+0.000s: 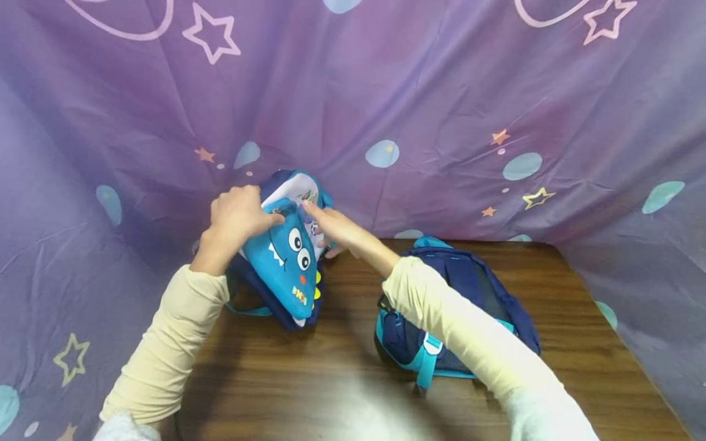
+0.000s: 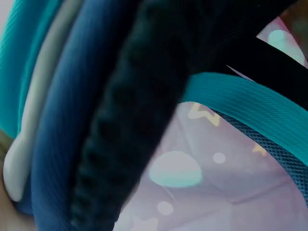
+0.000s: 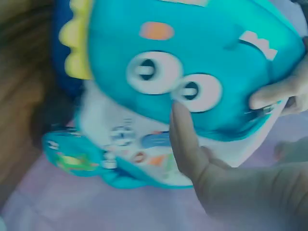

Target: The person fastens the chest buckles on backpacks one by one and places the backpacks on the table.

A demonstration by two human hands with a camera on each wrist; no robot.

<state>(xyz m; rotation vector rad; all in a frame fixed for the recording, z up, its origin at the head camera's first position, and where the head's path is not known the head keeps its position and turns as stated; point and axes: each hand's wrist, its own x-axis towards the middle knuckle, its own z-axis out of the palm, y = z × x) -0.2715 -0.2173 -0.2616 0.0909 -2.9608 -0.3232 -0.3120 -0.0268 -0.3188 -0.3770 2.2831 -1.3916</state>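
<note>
A small blue backpack (image 1: 284, 257) with a cartoon monster face stands tilted at the left of the table. My left hand (image 1: 237, 214) grips its upper left edge, thumb on the front. In the left wrist view, the dark padded back panel (image 2: 130, 110) and a teal strap (image 2: 240, 98) show; most of that hand is hidden. At the bag's white printed panel (image 3: 144, 144), my right hand (image 1: 342, 233) is held with fingers extended. One extended finger (image 3: 183, 137) overlaps the bag's front in the right wrist view; contact is unclear.
A second, navy backpack (image 1: 469, 275) with teal straps lies on the wooden table (image 1: 309, 380) at the right, partly under my right forearm. Purple star-patterned cloth (image 1: 353, 110) hangs behind and along the sides. A small teal pouch (image 3: 77, 154) sits at the first bag's side.
</note>
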